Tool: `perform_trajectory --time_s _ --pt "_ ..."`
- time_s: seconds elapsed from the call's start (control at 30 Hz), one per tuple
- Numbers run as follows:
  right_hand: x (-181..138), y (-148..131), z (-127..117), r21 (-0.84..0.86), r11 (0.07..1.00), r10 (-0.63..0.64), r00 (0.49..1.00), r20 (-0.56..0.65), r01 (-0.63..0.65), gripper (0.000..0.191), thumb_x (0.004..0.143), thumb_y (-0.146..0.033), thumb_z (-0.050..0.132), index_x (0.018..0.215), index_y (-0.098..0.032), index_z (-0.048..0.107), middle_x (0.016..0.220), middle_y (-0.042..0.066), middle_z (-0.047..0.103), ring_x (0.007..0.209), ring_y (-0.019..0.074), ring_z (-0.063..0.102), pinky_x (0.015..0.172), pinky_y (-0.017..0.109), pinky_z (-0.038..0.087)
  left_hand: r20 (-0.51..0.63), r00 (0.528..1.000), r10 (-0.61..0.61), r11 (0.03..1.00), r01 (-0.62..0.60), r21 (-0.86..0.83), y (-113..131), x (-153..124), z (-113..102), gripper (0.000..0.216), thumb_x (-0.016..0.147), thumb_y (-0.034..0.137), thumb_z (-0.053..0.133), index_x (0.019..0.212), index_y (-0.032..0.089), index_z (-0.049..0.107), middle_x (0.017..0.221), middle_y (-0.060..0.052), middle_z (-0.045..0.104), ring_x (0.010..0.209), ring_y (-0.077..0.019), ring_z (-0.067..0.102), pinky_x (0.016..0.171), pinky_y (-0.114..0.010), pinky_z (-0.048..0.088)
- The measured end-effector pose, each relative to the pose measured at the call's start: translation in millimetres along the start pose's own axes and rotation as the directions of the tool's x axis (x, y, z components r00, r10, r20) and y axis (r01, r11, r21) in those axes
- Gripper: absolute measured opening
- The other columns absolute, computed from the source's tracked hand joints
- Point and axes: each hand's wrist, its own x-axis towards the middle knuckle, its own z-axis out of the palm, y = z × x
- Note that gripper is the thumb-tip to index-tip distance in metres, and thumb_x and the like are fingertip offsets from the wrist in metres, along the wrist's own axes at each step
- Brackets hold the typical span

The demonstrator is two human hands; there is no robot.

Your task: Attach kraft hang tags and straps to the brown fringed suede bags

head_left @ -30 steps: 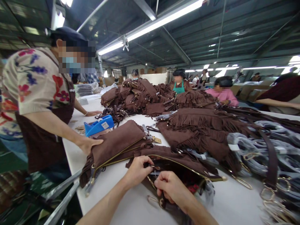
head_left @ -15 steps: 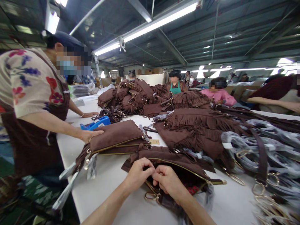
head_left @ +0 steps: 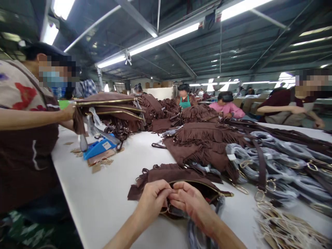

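Observation:
In the head view, a brown suede-like bag [head_left: 158, 174] lies in front of me, its gold-zippered mouth open and its inside dark. My left hand [head_left: 155, 197] is closed at the near side of that mouth, thumb and fingers pinched together. Facing it, my right hand [head_left: 191, 204] has its fingers bent and pressed together, the tips meeting those of the left. Whatever lies between the fingertips is hidden or too small to name. Beside my right wrist, a clear-wrapped strap [head_left: 195, 235] hangs against the bag.
At left a co-worker [head_left: 31, 138] holds up brown zippered bags [head_left: 109, 103]. Below them, a blue plastic tool [head_left: 101, 147] rests near paper tags [head_left: 100, 164]. Fringed bags [head_left: 199, 148] pile up ahead; wrapped straps [head_left: 275, 166] and stringed tags [head_left: 285, 228] lie right.
The co-worker has lifted the brown bags from the table beside me, uncovering the blue tool and tags. My view has shifted rightward. The fingers of my right hand have straightened somewhat.

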Motion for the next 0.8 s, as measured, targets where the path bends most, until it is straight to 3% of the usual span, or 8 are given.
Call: perform_trajectory --time_s 0.1,0.2,0.37,0.53,0.8 --pt "-4 10 -9 -0.022 1.0 -0.021 0.999 -0.047 0.02 0.039 0.065 -0.039 0.084 0.088 -0.017 0.061 0.084 0.004 0.071 0.08 0.0155 0.069 0.075 0.027 0.053 0.046 0.972 -0.231 0.947 0.236 -0.218 -10 -1 15 0.02 0.083 0.032 0.052 0.072 0.017 0.059 0.051 0.003 0.057 0.04 -0.0086 0.045 0.042 -0.019 0.036" --pt "-4 17 -13 -0.093 0.996 -0.012 0.993 -0.117 0.001 0.04 0.064 -0.048 0.082 0.077 -0.016 0.061 0.074 0.003 0.07 0.071 0.0175 0.07 0.067 0.029 0.056 0.037 0.958 -0.286 0.925 0.286 -0.252 -13 -1 20 0.017 0.077 0.03 0.056 0.069 0.016 0.058 0.049 0.004 0.052 0.041 -0.0085 0.045 0.042 -0.018 0.038" --pt "-3 17 -16 -0.105 0.994 0.002 0.99 -0.142 -0.018 0.051 0.06 -0.054 0.082 0.088 -0.017 0.061 0.07 0.002 0.071 0.063 0.0167 0.07 0.063 0.031 0.058 0.02 0.983 -0.183 0.981 0.183 -0.058 -11 -5 16 0.02 0.083 0.026 0.052 0.07 0.016 0.063 0.057 0.003 0.053 0.05 -0.0093 0.049 0.049 -0.019 0.039" --pt "-5 17 -17 -0.185 0.983 -0.032 0.992 -0.126 0.009 0.045 0.066 -0.057 0.077 0.075 -0.017 0.058 0.071 0.004 0.072 0.063 0.0172 0.07 0.061 0.029 0.059 0.001 1.0 -0.01 0.988 0.009 0.154 -6 -9 15 0.026 0.088 0.023 0.051 0.065 0.017 0.06 0.066 0.001 0.057 0.062 -0.0105 0.051 0.06 -0.02 0.037" --pt "-8 15 -16 -0.383 0.921 -0.105 0.992 -0.075 0.069 0.043 0.078 -0.06 0.062 0.076 -0.018 0.058 0.065 0.0 0.067 0.056 0.0162 0.069 0.054 0.024 0.056 0.025 1.0 0.012 0.988 -0.016 0.154 -8 -12 17 0.023 0.089 0.019 0.05 0.067 0.018 0.057 0.068 0.002 0.056 0.065 -0.0105 0.051 0.062 -0.021 0.035"
